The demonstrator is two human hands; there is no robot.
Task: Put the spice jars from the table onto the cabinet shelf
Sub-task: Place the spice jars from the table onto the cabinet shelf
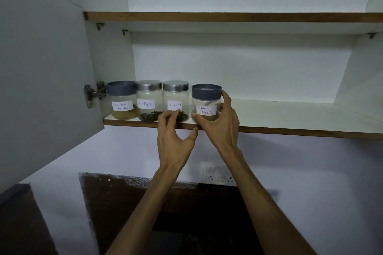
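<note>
Several labelled jars stand in a row at the left end of the lower cabinet shelf [290, 114]: Coriander Powder [122, 101], Black Pepper [148, 99], Cloves [175, 97] and Garam Masala [205, 101]. My right hand [221, 124] is wrapped around the Garam Masala jar, thumb on its left base, fingers on its right side. Just below the shelf edge, in front of the Cloves jar, my left hand [176, 136] hovers with fingers spread and nothing in it.
An upper shelf [228, 16] runs above. The cabinet door [41, 68] stands swung out at the left on a metal hinge [94, 93]. Below are a wall socket [219, 175] and a dark counter [165, 203].
</note>
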